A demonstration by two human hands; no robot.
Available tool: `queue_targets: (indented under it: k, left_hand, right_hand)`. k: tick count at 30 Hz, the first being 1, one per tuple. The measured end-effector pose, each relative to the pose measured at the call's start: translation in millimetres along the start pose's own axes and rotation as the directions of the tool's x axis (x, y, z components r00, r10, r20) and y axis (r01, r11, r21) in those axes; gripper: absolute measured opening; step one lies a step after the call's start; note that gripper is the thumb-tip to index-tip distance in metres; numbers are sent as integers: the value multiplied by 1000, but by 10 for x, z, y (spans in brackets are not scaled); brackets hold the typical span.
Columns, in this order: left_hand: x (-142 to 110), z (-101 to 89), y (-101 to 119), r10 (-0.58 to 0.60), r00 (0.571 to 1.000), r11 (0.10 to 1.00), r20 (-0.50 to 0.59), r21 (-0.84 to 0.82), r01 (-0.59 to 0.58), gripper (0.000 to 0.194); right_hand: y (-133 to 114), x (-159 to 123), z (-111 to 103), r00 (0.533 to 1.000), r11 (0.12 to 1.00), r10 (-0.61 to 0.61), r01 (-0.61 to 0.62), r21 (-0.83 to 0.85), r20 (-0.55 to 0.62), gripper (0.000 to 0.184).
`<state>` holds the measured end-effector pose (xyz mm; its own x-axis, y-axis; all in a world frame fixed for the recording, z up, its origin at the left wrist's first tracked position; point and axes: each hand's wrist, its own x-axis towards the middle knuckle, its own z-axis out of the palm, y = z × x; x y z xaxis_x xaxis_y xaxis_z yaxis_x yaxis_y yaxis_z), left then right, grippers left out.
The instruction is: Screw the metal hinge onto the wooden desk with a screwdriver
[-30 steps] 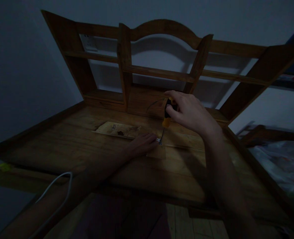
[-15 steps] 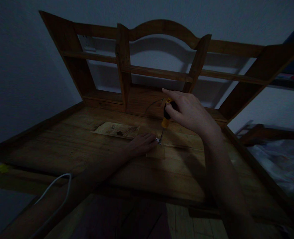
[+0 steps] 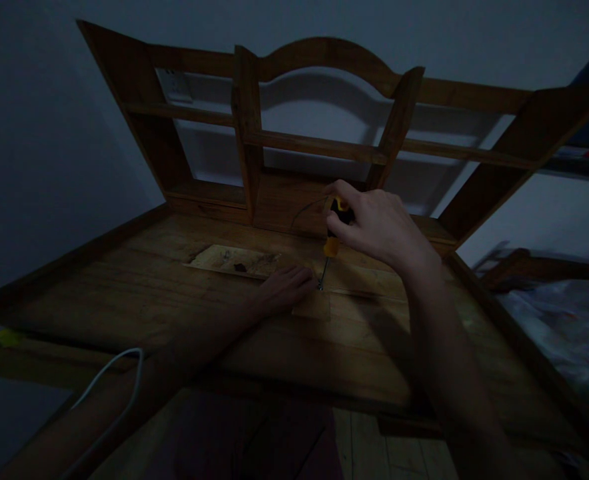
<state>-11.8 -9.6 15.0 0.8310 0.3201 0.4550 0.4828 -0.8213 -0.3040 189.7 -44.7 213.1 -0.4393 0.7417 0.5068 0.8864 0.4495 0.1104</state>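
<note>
My right hand (image 3: 374,217) grips a yellow-and-black screwdriver (image 3: 331,247) by its handle, with the forefinger bent over the top. The shaft points down and slightly left, its tip on a small metal piece (image 3: 320,285). Low beside it lies my left hand (image 3: 290,287), fingers pressed together and closed on the metal piece; the thumb is hidden and most of the piece is covered. A small thin wooden board (image 3: 312,308) lies under the metal piece on the wooden desktop (image 3: 374,347).
Left of the hands is a long pale wooden strip (image 3: 234,261) with dark stains. A wooden shelf unit (image 3: 314,147) rises at the back of the desk. A white cable (image 3: 137,373) loops by my left forearm. Plastic-wrapped things (image 3: 549,327) lie to the right, beyond the desk edge.
My right forefinger has curled down around the top of the screwdriver handle. The screwdriver tip stays at the same spot, and less of the metal piece shows beside my left fingers.
</note>
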Motion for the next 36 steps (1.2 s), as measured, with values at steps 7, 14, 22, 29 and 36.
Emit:
queue_targets:
  k: [7,14,22,29,36]
  left_hand:
    - [6,-13,-4,25,1000,1000,16,15,-25,25]
    - [-20,48,-13,34,999,998,-33,-56,-35,32]
    - [-32,45,-15,17,999,999,29,-48,-15,31]
    - [-19,24,0,13,1000,998,-10,-59,-13,27]
    - [-30,-34,15,5,1000,991,27,-133,-2,30]
  right_hand:
    - [15,0,10,999,992,-26,23,121,20,54]
    - [41,1,37,999,991,-36,34,131,9,44]
    - [23,-5,4,1000,998,8,-7,56,-6,42]
    - [22,8,-8,1000,993,-28,29,117,-7,42]
    - [25,-8,2,997,982,-64,69,174,-35,42]
